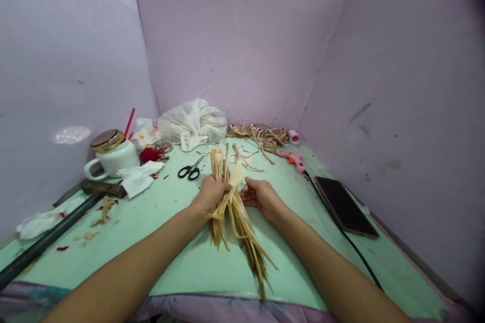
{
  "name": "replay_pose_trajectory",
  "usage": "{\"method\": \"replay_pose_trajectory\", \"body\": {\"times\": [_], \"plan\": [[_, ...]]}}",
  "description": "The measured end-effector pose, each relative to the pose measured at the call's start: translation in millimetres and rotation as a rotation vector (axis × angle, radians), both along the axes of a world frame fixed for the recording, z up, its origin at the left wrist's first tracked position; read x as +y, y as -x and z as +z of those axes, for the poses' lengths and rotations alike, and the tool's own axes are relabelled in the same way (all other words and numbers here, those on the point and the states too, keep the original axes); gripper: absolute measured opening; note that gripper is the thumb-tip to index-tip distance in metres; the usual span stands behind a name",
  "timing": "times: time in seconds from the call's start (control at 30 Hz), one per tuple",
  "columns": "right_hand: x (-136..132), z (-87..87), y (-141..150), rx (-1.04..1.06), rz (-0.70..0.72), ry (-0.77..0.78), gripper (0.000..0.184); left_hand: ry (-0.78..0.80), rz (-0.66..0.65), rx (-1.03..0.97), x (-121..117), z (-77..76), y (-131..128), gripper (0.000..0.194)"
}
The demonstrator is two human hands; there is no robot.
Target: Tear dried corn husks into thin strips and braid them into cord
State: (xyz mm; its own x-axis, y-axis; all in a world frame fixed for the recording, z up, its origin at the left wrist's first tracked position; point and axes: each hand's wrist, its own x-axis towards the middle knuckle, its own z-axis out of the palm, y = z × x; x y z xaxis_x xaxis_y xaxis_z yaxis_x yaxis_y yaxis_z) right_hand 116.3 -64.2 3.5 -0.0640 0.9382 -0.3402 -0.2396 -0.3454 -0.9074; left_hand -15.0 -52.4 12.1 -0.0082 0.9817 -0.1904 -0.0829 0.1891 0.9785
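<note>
Running along the counter's (174, 252) near edge, closer than both hands: purple cloth (227, 308). Next out, a bundle of dry straw strips (242, 214), held by the left fingers (226, 187), clamped shut around its middle. Loose ends hang toward the near edge; squared-off tops stick up past the fingers. Strips cross at the grip, one group dropping straight, the other splaying right. Right fingers (254, 185) sit at the bundle's right edge, loosely curled, thumb a bit apart; can't tell if they hold a strip.

Well left of the left fingers: hammer (104, 190), handle angled toward the near left corner, straw scraps (102, 212) beside it. Well right of the right fingers: black phone (346, 207), screen up, with a black cord (352, 246) running past its left side.

Just beyond the left fingers, slightly left: scissors (192, 169), black handles, blades apart a little. Farther left: crumpled tissue (140, 179), white mug (120, 159) with a lid (107, 139) on, red ball (150, 154). Beyond the right fingers, to the right: pink glue gun (295, 159).

Far back, past both hands, left to right: white plastic bag (199, 121), heap of woven straw pieces (242, 131), pink roll (294, 137). Lilac wall (242, 45) behind them.
</note>
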Motion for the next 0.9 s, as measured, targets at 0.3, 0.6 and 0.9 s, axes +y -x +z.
{"method": "replay_pose_trajectory", "body": {"times": [0.3,0.6,0.9], "plan": [[0.4,1.5,0.3,-0.001,0.013,0.013,0.034,0.005,-0.001,-0.015,-0.1,-0.7,-0.3,0.013],[0.8,0.3,-1.5,0.045,-0.021,-0.03,0.052,0.024,0.003,-0.032,-3.0,5.3,-0.3,0.013],[-11.0,-0.7,4.4,0.321,0.306,-0.141,0.036,0.003,-0.198,-0.226,-14.9,8.4,-4.9,0.024]]}}
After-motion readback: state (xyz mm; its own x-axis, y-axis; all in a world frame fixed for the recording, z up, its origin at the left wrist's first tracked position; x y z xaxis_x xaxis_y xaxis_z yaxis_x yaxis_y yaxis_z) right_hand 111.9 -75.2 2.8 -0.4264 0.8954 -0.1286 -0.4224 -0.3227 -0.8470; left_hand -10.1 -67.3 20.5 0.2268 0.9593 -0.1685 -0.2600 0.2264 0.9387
